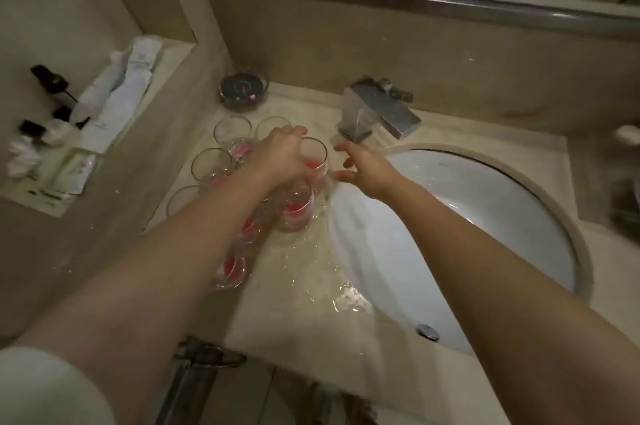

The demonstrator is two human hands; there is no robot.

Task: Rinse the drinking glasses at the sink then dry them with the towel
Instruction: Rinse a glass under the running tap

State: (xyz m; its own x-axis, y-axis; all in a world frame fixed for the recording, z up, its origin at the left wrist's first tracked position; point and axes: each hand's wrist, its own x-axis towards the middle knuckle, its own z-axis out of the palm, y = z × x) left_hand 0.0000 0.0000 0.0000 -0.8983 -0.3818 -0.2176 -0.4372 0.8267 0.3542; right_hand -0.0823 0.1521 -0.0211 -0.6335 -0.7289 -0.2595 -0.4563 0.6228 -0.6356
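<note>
Several clear drinking glasses stand in a cluster on the stone counter left of the white sink [519, 203]; some have red at the bottom. My left hand [277, 154] reaches over them, and its fingers curl round the rim of one glass [317, 156] at the cluster's right edge. Just to the right of that glass, my right hand [363, 165] hovers with spread fingers and holds nothing. It is below the chrome faucet [377, 113]. No towel is in view on the counter.
Water is pooled on the counter [311, 286] between the glasses and the sink rim. A dark round dish [243, 92] sits behind the glasses. On the left, a shelf holds toiletry tubes [121, 99] and small bottles. A mirror runs along the wall above.
</note>
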